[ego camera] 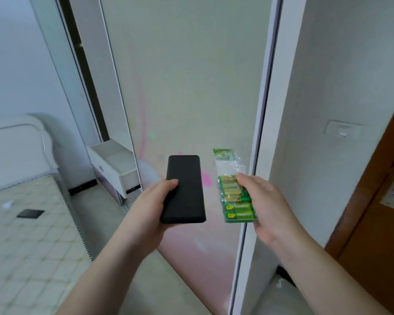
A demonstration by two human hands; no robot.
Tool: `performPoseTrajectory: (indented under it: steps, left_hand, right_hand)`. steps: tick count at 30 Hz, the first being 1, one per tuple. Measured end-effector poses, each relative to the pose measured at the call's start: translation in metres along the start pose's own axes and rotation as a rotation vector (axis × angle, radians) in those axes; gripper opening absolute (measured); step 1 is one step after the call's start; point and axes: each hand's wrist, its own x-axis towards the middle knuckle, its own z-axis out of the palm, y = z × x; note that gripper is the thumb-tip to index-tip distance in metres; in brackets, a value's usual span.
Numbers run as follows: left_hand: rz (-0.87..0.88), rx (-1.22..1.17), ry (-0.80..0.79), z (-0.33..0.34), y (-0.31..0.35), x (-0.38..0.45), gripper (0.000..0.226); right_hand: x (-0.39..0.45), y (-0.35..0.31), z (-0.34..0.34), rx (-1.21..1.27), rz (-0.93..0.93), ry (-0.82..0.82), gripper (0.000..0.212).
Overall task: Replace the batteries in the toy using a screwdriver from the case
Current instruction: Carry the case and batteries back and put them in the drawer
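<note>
Carry phase, nothing opened yet. Left hand (154,201) grasps the black case (183,189) from underneath, thumb lying over its near-left face; lid looks closed, case held roughly level, long axis pointing away from the person. Right hand (258,201) pinches the battery pack (236,196), thumb on the front of the green cells, the clear plastic top of the pack sticking up past the fingers. The two things sit side by side, apart, not touching.

Toy isn't in view, so can't say where it is.

Bed (27,223) lies well to the left of the left hand, white nightstand (114,169) beyond it. Brown door (373,223) off to the right of the right hand.

My read on doing this step well: both hands are full, so set one thing down flat before trying the case lid. Keep the case level so the bits don't spill once it's open. The battery pack grip is only a pinch and the wrap is slippery, so hold it lower on the cells.
</note>
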Motion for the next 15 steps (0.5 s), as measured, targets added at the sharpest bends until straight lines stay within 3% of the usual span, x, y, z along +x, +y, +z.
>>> performPoseTrajectory:
  steps: [7,15]
  left_hand:
    - [0.038,0.001,0.243,-0.014,0.001,0.017,0.015]
    - [0.083,-0.045,0.432,-0.086,0.016,0.029,0.014]
  right_hand:
    - [0.054,0.014,0.026,0.013,0.061,-0.201,0.015]
    - [0.082,0.034,0.110,-0.019,0.080,-0.370,0.019]
